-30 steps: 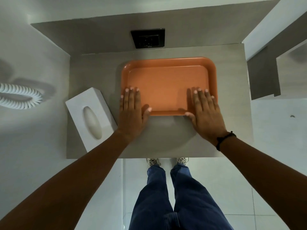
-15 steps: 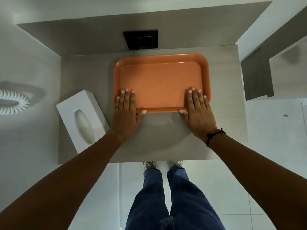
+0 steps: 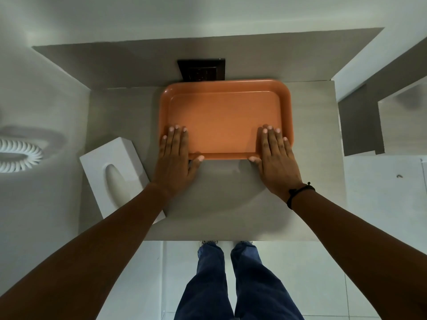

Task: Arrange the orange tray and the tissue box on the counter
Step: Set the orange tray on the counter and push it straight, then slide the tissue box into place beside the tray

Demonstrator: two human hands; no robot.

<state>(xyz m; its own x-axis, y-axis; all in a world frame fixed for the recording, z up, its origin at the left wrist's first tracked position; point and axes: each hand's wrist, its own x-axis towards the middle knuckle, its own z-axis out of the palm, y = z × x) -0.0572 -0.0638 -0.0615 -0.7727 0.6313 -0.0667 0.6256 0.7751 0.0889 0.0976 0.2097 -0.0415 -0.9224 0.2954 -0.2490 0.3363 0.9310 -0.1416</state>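
Note:
The orange tray point(image 3: 225, 116) lies flat on the grey counter point(image 3: 312, 139), its far rim against the back wall. My left hand point(image 3: 176, 158) rests flat over the tray's near left corner, fingers spread on the tray and thumb at its front rim. Over the near right corner, my right hand point(image 3: 276, 158) lies the same way. Neither hand closes around the tray. The white tissue box point(image 3: 115, 172) sits at an angle on the counter's left side, partly under my left forearm and apart from the tray.
A black wall socket point(image 3: 202, 70) sits on the back wall just behind the tray. A white coiled cord point(image 3: 19, 154) hangs on the left wall. Walls close in the counter on both sides. My legs and shoes stand at the counter's front edge.
The tray has slid away from me toward the back wall, with both hands flat on its near corners. The tissue box has not moved on the counter.

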